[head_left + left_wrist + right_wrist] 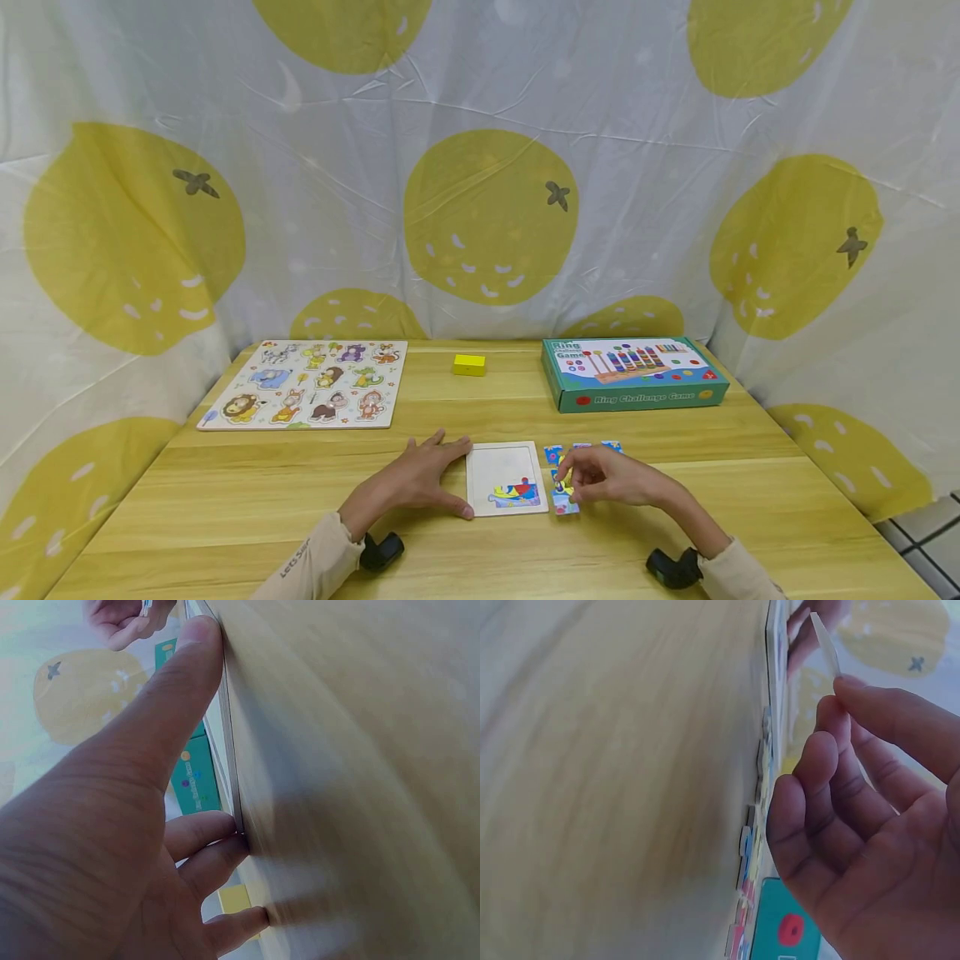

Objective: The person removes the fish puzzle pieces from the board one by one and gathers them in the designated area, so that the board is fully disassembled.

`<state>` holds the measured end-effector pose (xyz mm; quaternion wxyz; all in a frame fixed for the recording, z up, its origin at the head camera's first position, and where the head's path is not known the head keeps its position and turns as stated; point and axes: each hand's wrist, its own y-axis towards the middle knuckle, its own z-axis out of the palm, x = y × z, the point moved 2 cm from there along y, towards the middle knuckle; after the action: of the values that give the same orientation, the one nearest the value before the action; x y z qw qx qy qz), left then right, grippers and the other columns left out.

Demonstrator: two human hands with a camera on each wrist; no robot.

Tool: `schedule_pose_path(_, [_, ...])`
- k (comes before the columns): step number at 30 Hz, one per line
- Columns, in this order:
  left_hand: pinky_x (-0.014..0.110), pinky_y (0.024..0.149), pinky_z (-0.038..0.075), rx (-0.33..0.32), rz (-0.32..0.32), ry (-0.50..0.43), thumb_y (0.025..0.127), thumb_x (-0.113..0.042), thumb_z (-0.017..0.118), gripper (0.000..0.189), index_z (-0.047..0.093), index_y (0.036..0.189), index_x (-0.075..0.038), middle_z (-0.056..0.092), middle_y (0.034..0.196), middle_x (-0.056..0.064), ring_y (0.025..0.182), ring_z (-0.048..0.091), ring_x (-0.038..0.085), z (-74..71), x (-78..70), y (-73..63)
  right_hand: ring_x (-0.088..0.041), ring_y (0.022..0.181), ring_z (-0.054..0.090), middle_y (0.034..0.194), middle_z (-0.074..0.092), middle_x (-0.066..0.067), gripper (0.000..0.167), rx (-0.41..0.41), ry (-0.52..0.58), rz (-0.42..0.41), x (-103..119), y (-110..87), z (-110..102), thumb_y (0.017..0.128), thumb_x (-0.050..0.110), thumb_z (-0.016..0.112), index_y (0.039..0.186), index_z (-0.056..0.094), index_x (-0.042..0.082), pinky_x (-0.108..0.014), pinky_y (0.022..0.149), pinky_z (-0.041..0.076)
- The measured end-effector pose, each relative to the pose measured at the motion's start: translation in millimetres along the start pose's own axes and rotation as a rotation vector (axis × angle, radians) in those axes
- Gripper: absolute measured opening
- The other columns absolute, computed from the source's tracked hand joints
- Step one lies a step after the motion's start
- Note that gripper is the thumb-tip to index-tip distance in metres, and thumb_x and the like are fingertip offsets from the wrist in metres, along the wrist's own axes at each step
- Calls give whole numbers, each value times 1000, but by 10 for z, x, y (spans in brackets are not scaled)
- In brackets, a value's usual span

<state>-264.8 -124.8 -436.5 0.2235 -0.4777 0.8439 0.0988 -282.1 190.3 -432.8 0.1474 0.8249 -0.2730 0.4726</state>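
Observation:
A square wooden puzzle tray (501, 462) lies flat, with a few joined colourful pieces (517, 493) in its lower right part. Spread along the tray's left edge, my left hand (423, 477) touches it with the thumb near the front corner and fingertips near the back. My right hand (611, 477) hovers just right of the tray and pinches a thin puzzle piece (825, 643) between thumb and index finger. That piece appears nearly edge-on in the right wrist view, so its picture is hidden. Loose puzzle pieces (566, 502) lie beneath and around the right hand, which partly covers them.
An animal peg puzzle board (303, 385) lies at the back left of the wooden table (300, 492). Towards the back middle sits a small yellow block (469, 365). A green Ring Challenge Game box (637, 375) occupies the back right, before a lemon-print curtain (491, 217).

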Motion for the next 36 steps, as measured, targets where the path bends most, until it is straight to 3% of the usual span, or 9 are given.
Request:
schedule_pose_path(8, [73,106,11,5,-4,-3,68,-63,75,101,40,147,-11,38,152,7,142,20,43,6,1,-1,-1,67,51,79,61,-3,19,26,27,14,-59,-60,-20,91,6,63,109,59,1,-14,59,42])
schedule_pose_path(16, [73,106,11,9,-6,-2,68,-63,75,100,40,147,-11,38,152,6,142,20,43,0,-6,-3,-1,64,49,77,61,-15,18,25,1,-1,-63,-69,-22,91,5,63,108,59,1,-14,57,41])
schedule_pose_path(25, [74,105,11,10,-6,-3,68,-62,75,100,41,146,-11,38,152,6,142,20,43,-6,-10,-4,-1,60,49,74,63,-11,18,-8,-66,26,-41,-66,-6,88,-1,63,105,63,2,-14,52,39])
schedule_pose_path(36, [74,105,11,8,-9,-5,68,-62,76,100,41,146,-11,38,152,6,142,21,43,-6,-14,-4,-1,60,44,70,54,5,16,-40,-161,76,-13,-87,9,86,2,67,102,67,7,-15,54,37])
